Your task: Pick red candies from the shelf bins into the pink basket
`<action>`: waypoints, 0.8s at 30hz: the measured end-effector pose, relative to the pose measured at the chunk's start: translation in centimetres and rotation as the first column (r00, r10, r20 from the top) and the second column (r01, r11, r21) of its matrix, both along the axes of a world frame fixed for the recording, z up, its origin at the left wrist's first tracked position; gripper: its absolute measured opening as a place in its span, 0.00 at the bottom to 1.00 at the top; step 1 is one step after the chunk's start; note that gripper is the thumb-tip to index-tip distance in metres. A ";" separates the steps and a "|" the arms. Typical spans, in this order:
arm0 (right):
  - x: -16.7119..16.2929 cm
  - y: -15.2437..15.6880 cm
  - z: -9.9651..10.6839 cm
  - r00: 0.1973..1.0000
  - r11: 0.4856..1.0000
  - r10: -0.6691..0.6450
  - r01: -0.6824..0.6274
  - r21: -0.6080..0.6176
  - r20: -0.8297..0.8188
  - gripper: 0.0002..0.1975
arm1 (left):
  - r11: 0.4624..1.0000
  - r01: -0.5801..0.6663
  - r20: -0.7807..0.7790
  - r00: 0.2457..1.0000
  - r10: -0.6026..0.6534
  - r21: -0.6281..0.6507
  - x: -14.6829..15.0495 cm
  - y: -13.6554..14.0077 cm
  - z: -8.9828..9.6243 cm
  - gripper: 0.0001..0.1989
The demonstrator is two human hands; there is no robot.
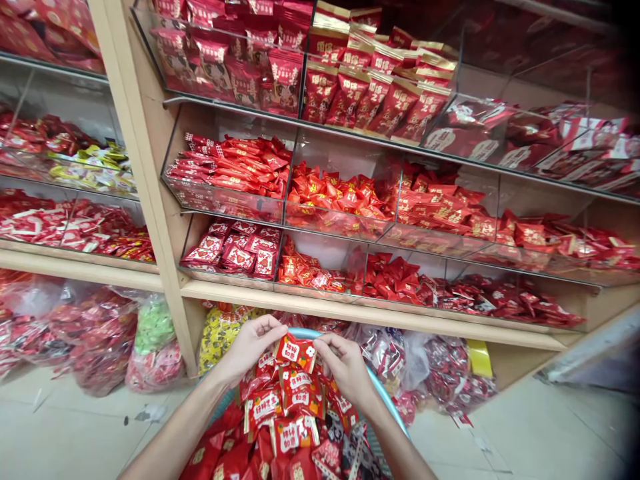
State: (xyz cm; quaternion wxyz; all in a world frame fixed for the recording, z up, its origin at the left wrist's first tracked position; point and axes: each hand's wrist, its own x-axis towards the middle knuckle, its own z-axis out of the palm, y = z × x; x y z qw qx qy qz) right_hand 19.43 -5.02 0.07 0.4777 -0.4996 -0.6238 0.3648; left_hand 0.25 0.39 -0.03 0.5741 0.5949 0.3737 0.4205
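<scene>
A red candy packet (295, 353) with white lettering is stretched between both hands, over the far part of a blue basket (387, 393). My left hand (257, 343) pinches its left end between thumb and fingers. On its right end my right hand (343, 363) is closed in the same kind of pinch. Below the hands, similar red packets (294, 435) lie heaped in the basket, mixed with dark patterned ones (354, 450) at the right. The heap and my forearms hide much of the basket.
Wooden shelves (370, 321) rise in front, with clear divided bins of red packets (340, 197). Under them, plastic bags of sweets (385, 357) stand on the tiled floor (545, 427). Yellow packets (223, 333) sit beside the wooden upright (145, 167).
</scene>
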 end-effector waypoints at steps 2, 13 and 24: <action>0.0 0.0 0.1 1.000 1.000 -0.009 0.009 -0.006 -0.001 0.15 | 0.999 -0.027 0.004 1.000 0.027 0.018 0.1 0.0 0.2 0.16; -0.4 1.0 0.6 0.992 0.995 -0.025 0.012 -0.099 -0.125 0.19 | 0.976 -0.216 0.090 0.972 0.215 -0.003 0.3 0.3 0.0 0.17; 1.1 -0.3 0.5 0.945 0.946 -0.034 -0.074 -0.317 -0.324 0.23 | 0.995 -0.055 0.026 0.998 0.058 -0.082 1.5 -0.3 0.4 0.19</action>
